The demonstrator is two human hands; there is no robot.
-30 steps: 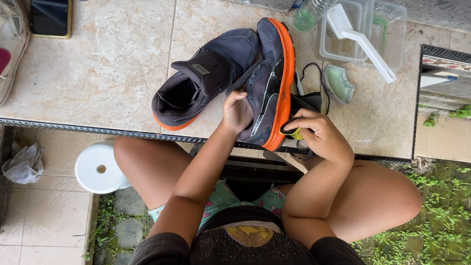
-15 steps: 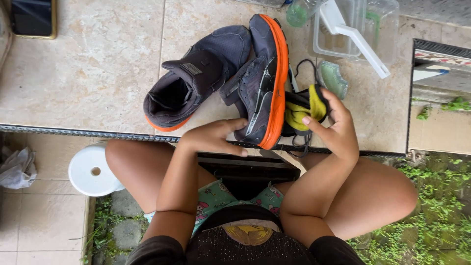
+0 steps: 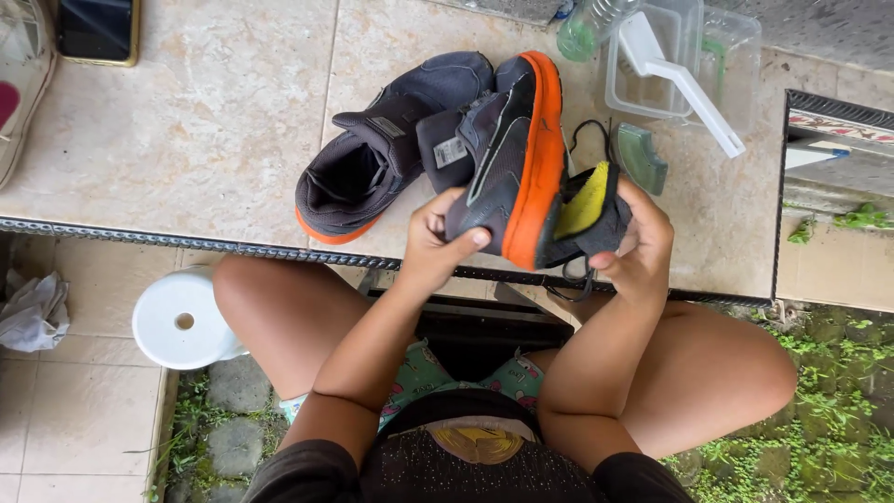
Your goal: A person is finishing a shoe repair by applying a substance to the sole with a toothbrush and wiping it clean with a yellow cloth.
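Observation:
A dark grey shoe with an orange sole point(image 3: 510, 158) is held on its side above the tiled ledge's near edge. My left hand point(image 3: 438, 244) grips its upper near the heel. My right hand point(image 3: 638, 244) holds a black insole with a yellow underside point(image 3: 589, 207), which sticks out against the orange sole. The matching second shoe point(image 3: 372, 158) lies on the ledge just left of the held one, its opening towards me. Black laces point(image 3: 582, 135) trail behind the held shoe.
Clear plastic containers point(image 3: 684, 56) with a white brush point(image 3: 684, 79) stand at the back right, beside a plastic bottle point(image 3: 587, 28) and a green block point(image 3: 643, 158). A phone point(image 3: 98, 28) lies back left. A white stool point(image 3: 182, 317) stands by my left knee.
My left hand moved from the ledge edge onto the held shoe's upper. The insole has come further out in my right hand, and the shoe has lifted towards me.

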